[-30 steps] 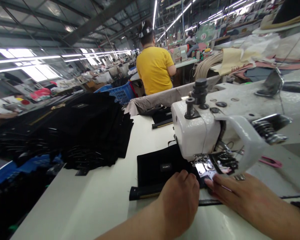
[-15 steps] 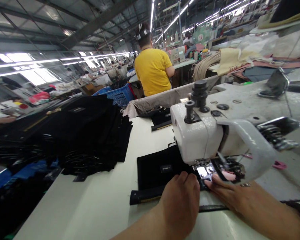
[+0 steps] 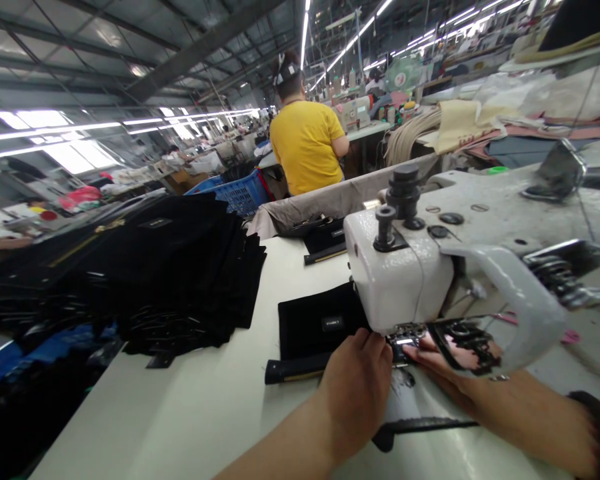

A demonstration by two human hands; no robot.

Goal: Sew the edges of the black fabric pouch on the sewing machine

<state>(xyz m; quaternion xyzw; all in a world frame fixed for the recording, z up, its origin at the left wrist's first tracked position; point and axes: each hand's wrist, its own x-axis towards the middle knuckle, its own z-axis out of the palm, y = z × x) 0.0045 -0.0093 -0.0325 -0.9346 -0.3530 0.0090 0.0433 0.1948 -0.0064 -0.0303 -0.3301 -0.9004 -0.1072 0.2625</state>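
A black fabric panel (image 3: 303, 327) with a small label lies on the white table under the sewing machine (image 3: 397, 280). Along its near edge runs a black strip with a gold zipper (image 3: 296, 371). My left hand (image 3: 357, 383) is closed, its fingers curled on the panel's zipper edge just left of the presser foot (image 3: 405, 340). On the other side of the foot, my right hand (image 3: 463, 380) lies with fingers stretched out and flat by the work. The machine's front guard partly hides its fingers.
A thick stack of black zippered pieces (image 3: 180, 267) covers the table's left side. Another black piece (image 3: 325, 243) lies behind the machine head. Beyond sit a blue crate (image 3: 240, 193) and a person in a yellow shirt (image 3: 305, 143). Pink scissor handles (image 3: 570, 337) show at right.
The panel's zipper edge and my left hand have shifted slightly away from me, towards the machine. More of the machine bed now shows in front of the presser foot.
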